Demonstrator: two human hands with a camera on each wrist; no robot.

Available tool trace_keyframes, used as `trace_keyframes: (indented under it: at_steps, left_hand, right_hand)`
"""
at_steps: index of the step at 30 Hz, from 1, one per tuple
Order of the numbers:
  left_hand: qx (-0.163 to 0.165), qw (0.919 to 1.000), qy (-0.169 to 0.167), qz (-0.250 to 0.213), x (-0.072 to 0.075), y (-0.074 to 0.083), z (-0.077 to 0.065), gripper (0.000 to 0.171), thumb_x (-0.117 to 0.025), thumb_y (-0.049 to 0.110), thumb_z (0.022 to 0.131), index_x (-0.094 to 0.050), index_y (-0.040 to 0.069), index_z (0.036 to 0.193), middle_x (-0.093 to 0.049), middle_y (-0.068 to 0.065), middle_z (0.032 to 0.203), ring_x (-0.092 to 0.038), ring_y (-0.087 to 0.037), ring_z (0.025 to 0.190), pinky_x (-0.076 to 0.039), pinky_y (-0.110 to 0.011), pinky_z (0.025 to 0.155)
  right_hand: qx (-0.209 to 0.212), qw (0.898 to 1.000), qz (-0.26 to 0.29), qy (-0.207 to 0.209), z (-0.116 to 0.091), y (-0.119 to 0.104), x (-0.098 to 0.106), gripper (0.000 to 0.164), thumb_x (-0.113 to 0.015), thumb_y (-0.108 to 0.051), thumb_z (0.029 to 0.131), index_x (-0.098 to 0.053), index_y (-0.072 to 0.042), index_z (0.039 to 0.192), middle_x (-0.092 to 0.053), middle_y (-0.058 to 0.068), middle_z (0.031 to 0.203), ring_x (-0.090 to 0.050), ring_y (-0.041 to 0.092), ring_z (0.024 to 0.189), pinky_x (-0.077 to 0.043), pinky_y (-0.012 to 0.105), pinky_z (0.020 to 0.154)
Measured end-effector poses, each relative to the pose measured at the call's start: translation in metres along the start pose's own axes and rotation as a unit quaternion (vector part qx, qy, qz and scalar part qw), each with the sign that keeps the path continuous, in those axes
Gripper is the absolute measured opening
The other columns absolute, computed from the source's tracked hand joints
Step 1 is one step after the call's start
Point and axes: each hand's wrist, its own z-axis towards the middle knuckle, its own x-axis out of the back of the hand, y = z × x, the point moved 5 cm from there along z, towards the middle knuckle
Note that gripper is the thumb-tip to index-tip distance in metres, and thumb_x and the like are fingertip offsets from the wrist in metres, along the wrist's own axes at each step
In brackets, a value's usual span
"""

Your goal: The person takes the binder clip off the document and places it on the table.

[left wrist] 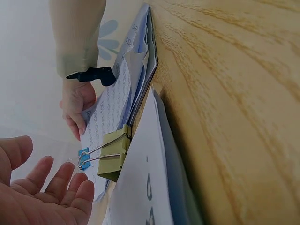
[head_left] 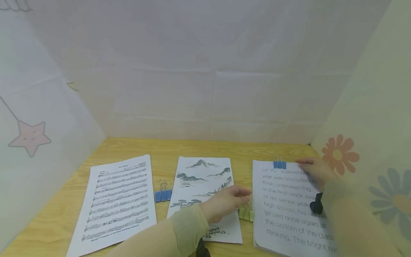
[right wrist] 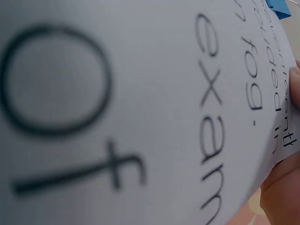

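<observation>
A stack of paper with large printed text [head_left: 289,217] lies at the right, a blue binder clip [head_left: 279,165] at its top edge. My right hand [head_left: 316,172] pinches the stack's upper right corner; in the right wrist view the thumb [right wrist: 295,86] lies over the page and the fingers [right wrist: 283,190] are below it. My left hand [head_left: 224,202] hovers over the ink landscape stack [head_left: 202,178], its loosely bent fingers holding nothing. Just beyond its fingertips, a yellow-green binder clip [head_left: 246,215] stands between the two stacks, its wire handles raised in the left wrist view.
Sheet music [head_left: 120,203] lies on the left of the wooden table [head_left: 128,146]. Another blue binder clip [head_left: 163,195] sits between it and the landscape stack. Pale cloth walls [head_left: 212,100] enclose the back and both sides.
</observation>
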Motion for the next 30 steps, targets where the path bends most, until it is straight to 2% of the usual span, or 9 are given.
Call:
trace_keyframes:
  at_steps: [2, 4, 9, 11, 21, 25, 30]
  left_hand:
    - [0.000, 1.0000, -0.002, 0.001, 0.000, 0.000, -0.001, 0.027, -0.063, 0.029, 0.093, -0.064, 0.022, 0.118, -0.063, 0.008, 0.112, -0.058, -0.018, 0.109, -0.044, -0.049, 0.098]
    - [0.002, 1.0000, -0.003, 0.000, 0.000, 0.000, -0.002, 0.027, -0.063, 0.029, 0.093, -0.064, 0.021, 0.119, -0.064, 0.008, 0.112, -0.058, -0.018, 0.109, -0.043, -0.049, 0.099]
    - [0.001, 1.0000, -0.008, 0.002, 0.001, 0.000, -0.004, 0.029, -0.062, 0.029, 0.093, -0.063, 0.021, 0.121, -0.064, 0.007, 0.113, -0.058, -0.019, 0.110, -0.043, -0.050, 0.099]
    - [0.000, 1.0000, -0.008, 0.004, 0.001, 0.000, -0.005, 0.030, -0.062, 0.030, 0.093, -0.063, 0.022, 0.122, -0.064, 0.007, 0.114, -0.058, -0.019, 0.110, -0.043, -0.050, 0.099]
    - [0.003, 1.0000, -0.004, 0.008, 0.005, 0.000, -0.012, 0.029, -0.062, 0.032, 0.093, -0.063, 0.024, 0.121, -0.064, 0.008, 0.114, -0.057, -0.022, 0.113, -0.040, -0.054, 0.100]
    - [0.000, 1.0000, -0.003, 0.005, 0.006, 0.000, -0.016, 0.028, -0.062, 0.030, 0.093, -0.064, 0.023, 0.120, -0.063, 0.007, 0.115, -0.056, -0.023, 0.114, -0.039, -0.055, 0.101]
    - [-0.006, 0.9999, -0.007, 0.007, 0.008, -0.001, -0.018, 0.028, -0.061, 0.031, 0.093, -0.063, 0.024, 0.120, -0.063, 0.006, 0.116, -0.056, -0.023, 0.115, -0.039, -0.055, 0.101]
  right_hand:
    - [0.012, 1.000, 0.023, -0.007, -0.005, 0.000, 0.004, 0.054, -0.053, -0.035, 0.099, -0.041, -0.006, 0.144, -0.049, 0.027, 0.133, -0.062, 0.027, 0.095, -0.052, 0.036, 0.071]
    - [0.027, 0.999, 0.017, -0.009, -0.010, -0.001, 0.010, 0.057, -0.053, -0.036, 0.099, -0.040, -0.004, 0.144, -0.054, 0.028, 0.127, -0.064, 0.027, 0.090, -0.054, 0.037, 0.069]
    - [0.027, 0.999, -0.021, 0.020, -0.024, -0.007, 0.019, 0.059, -0.053, -0.041, 0.098, -0.043, -0.004, 0.143, -0.061, 0.021, 0.118, -0.064, 0.022, 0.086, -0.053, 0.034, 0.067]
    - [0.022, 0.999, -0.018, 0.030, -0.030, -0.010, 0.021, 0.060, -0.054, -0.043, 0.097, -0.044, -0.005, 0.142, -0.062, 0.019, 0.117, -0.064, 0.022, 0.087, -0.052, 0.033, 0.069]
    - [0.029, 0.997, -0.024, 0.062, -0.049, -0.015, 0.027, 0.054, -0.054, -0.039, 0.098, -0.049, -0.003, 0.138, -0.059, 0.018, 0.119, -0.059, 0.019, 0.090, -0.046, 0.031, 0.071]
    - [0.031, 0.995, -0.039, 0.082, -0.055, -0.018, 0.028, 0.052, -0.053, -0.040, 0.098, -0.051, -0.005, 0.136, -0.057, 0.019, 0.120, -0.056, 0.023, 0.091, -0.041, 0.034, 0.072]
    - [0.052, 0.990, -0.069, 0.116, -0.066, -0.027, 0.032, 0.055, -0.047, -0.048, 0.099, -0.053, -0.006, 0.134, -0.053, 0.023, 0.126, -0.050, 0.031, 0.100, -0.037, 0.039, 0.074]
